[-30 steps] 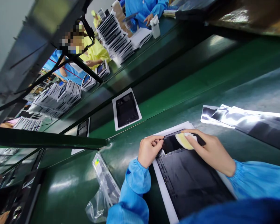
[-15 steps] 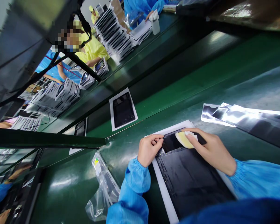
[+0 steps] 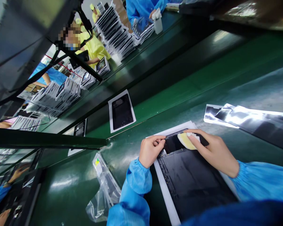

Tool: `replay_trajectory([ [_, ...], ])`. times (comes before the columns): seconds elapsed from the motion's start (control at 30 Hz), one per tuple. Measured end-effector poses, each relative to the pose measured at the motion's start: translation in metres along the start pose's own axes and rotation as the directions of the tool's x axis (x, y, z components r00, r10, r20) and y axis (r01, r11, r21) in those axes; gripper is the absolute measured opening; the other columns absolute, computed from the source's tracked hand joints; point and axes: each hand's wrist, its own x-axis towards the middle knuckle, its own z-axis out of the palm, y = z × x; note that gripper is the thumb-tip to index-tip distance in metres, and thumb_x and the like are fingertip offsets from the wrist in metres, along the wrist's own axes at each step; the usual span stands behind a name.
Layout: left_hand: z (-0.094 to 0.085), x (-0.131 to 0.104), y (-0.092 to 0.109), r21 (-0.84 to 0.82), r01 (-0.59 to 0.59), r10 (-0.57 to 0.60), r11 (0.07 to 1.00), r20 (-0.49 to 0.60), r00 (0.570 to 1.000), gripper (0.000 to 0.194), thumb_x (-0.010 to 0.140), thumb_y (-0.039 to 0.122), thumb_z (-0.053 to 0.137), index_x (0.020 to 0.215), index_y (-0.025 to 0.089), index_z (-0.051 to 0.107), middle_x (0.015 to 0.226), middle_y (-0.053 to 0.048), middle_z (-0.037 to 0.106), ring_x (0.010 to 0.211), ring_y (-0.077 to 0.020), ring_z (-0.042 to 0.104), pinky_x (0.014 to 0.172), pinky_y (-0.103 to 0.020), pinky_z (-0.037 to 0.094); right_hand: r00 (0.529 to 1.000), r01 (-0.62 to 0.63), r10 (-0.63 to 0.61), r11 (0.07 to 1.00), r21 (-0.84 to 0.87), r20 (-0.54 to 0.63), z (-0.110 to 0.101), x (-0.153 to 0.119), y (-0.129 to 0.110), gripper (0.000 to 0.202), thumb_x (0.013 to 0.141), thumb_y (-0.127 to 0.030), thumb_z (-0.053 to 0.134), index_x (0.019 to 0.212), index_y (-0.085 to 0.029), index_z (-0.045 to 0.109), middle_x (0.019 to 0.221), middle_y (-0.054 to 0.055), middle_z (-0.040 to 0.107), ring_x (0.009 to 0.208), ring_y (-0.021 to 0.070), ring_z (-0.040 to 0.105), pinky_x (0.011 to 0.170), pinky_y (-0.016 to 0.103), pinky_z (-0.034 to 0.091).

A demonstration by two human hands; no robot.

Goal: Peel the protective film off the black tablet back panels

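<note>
A black tablet-like panel (image 3: pixel 198 185) lies on a white sheet (image 3: pixel 165 191) on the green bench, its upper part a dark recess with a frame around it. My left hand (image 3: pixel 151 150) pinches the panel's upper left corner between closed fingers. A pale yellow pad (image 3: pixel 186 141) with a bit of white tissue on it is in my right hand (image 3: pixel 217 153), whose thumb presses it over the recess while the other fingers rest along the panel's top edge. Part of the recess is hidden behind the pad and my right hand.
Silvery film sheets (image 3: pixel 252 122) lie at the right. A clear plastic bag (image 3: pixel 106 185) is left of my sleeve. Beyond, a belt (image 3: pixel 155 110) bears a device (image 3: pixel 122 111) on paper. Stacks of devices (image 3: pixel 115 31) and people stand further back.
The devices on the belt have shifted slightly left. Across the bench, a person in yellow now holds up a dark panel. My hands and the pad look unmoved.
</note>
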Motion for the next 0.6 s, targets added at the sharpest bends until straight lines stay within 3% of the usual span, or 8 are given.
replay_trajectory([
  [0.37,-0.0002,0.0,-0.0035,-0.008,-0.008,0.008,1.0,0.008,1.0,0.024,0.075,0.024,0.057,0.089,0.019,0.076,0.064,0.001,0.067,0.051,-0.0084,0.05,0.053,-0.02,0.044,1.0,-0.005,0.005,1.0,-0.009,-0.001,-0.0005,-0.0002,-0.0023,0.025,0.066,-0.035,0.04,0.081,-0.024,0.058,0.06,-0.002,0.065,0.023,0.0035,0.028,0.032,0.023,0.035],
  [0.6,-0.0004,0.0001,-0.0031,0.0,-0.026,0.026,1.0,0.0,1.0,0.023,0.075,0.023,0.058,0.088,0.02,0.076,0.062,0.002,0.064,0.051,-0.0078,0.051,0.056,-0.019,0.045,1.0,0.0,0.0,1.0,-0.001,-0.003,0.001,-0.0004,0.0005,0.023,0.066,-0.034,0.041,0.081,-0.026,0.056,0.068,-0.002,0.066,0.029,0.0058,0.042,0.036,0.023,0.038],
])
